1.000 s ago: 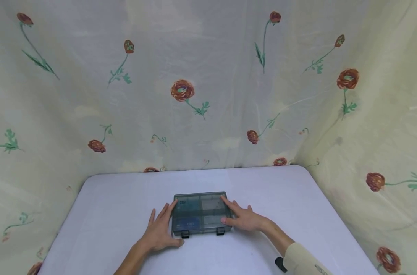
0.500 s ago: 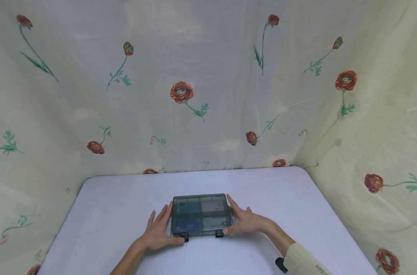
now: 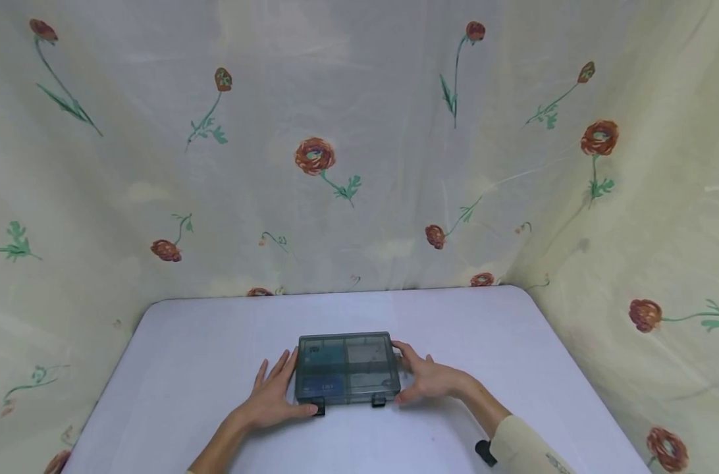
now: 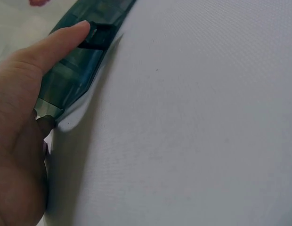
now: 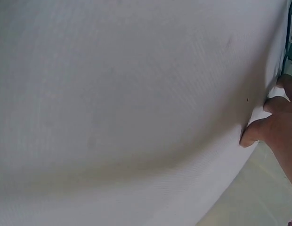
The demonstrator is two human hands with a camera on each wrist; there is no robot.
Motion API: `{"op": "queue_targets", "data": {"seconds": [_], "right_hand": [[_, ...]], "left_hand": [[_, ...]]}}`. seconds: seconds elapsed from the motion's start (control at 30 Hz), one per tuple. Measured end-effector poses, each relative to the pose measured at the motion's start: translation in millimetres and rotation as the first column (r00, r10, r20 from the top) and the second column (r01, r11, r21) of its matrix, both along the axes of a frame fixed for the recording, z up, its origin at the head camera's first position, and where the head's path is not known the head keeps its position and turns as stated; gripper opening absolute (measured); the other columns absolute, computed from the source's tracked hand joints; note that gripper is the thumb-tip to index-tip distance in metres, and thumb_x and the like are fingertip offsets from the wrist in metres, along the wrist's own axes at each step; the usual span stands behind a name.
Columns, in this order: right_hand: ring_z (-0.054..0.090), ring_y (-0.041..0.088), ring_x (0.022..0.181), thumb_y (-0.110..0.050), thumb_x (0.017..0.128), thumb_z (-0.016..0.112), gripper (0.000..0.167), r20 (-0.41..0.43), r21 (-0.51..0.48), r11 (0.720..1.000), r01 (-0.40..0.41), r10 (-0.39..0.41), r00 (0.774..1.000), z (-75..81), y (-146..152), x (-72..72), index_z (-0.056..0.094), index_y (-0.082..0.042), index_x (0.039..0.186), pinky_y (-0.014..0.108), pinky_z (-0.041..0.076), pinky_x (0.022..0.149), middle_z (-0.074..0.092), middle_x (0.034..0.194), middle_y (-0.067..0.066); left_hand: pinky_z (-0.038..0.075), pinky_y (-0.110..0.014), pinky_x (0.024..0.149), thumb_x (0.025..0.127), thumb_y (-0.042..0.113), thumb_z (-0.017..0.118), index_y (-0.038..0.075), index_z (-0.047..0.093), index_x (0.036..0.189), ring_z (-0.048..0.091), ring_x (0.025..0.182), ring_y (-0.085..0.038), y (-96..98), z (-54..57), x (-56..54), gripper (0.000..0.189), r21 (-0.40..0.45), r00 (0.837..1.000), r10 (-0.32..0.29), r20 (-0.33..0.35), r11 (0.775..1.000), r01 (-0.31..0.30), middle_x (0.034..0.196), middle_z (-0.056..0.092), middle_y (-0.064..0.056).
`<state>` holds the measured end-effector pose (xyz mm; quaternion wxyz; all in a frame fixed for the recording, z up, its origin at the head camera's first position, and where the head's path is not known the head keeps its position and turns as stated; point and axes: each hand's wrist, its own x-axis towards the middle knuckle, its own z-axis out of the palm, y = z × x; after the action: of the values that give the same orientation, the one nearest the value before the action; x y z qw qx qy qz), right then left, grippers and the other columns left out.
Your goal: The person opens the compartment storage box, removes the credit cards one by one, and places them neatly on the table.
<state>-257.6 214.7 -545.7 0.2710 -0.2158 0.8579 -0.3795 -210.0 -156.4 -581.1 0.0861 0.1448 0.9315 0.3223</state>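
Note:
A flat, see-through dark plastic compartment box (image 3: 364, 368) lies on the table with its lid down. Blue-green pieces show in its left compartments and paler ones in its right compartments. Two black latches sit on its front edge, a left latch (image 3: 320, 403) and a right latch (image 3: 378, 400). My left hand (image 3: 272, 399) has its fingers spread along the box's left side, and its thumb rests on the left latch (image 4: 101, 36). Against the box's right side, my right hand (image 3: 435, 379) has its thumb at the front right corner. Its fingertips reach down to the cloth.
A white cloth covers the table (image 3: 205, 342), which has rounded far corners. Floral curtains (image 3: 383, 197) hang close behind it and along both sides. A black wrist band (image 3: 485, 453) shows beside the right sleeve (image 3: 522, 444).
My right index finger and thumb have come off the lid to the box's right side and front corner. My left index finger has slid off the lid's edge, and the left thumb has reached the latch.

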Motion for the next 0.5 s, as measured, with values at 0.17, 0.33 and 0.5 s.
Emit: {"op": "queue_targets", "data": {"seconds": [0.17,0.33,0.5], "right_hand": [[0.016,0.040,0.153,-0.032,0.077,0.085,0.106,0.028,-0.036,0.999,0.037,-0.036,0.999,1.5,1.8,0.2,0.017,-0.014,0.156,0.070,-0.009,0.116,0.033,0.158,0.027],[0.015,0.043,0.152,-0.032,0.078,0.085,0.084,0.073,-0.092,0.993,0.067,-0.060,0.996,2.7,4.7,-0.2,0.030,-0.015,0.138,0.069,-0.001,0.118,0.039,0.155,0.028],[0.023,0.041,0.150,-0.038,0.085,0.080,0.065,0.138,-0.142,0.986,0.083,-0.064,0.988,1.8,7.5,-2.6,0.034,-0.017,0.126,0.068,0.016,0.116,0.042,0.153,0.025]], "left_hand": [[-0.009,-0.058,0.121,0.072,0.069,0.077,0.008,0.010,0.162,0.014,0.154,-0.036,-1.9,-2.1,0.0,0.128,0.015,1.000,-0.005,-0.002,1.000,0.005,0.165,0.021,-0.021],[-0.007,-0.060,0.120,0.075,0.066,0.076,0.007,0.013,0.162,0.017,0.152,-0.042,-2.1,-2.6,2.5,0.122,0.074,0.999,-0.006,-0.036,0.997,0.009,0.163,0.023,-0.025],[-0.008,-0.060,0.120,0.080,0.064,0.072,0.009,0.013,0.162,0.017,0.151,-0.043,-2.7,-2.3,3.7,0.116,0.095,0.999,-0.006,-0.054,0.995,0.011,0.162,0.024,-0.026]]}}
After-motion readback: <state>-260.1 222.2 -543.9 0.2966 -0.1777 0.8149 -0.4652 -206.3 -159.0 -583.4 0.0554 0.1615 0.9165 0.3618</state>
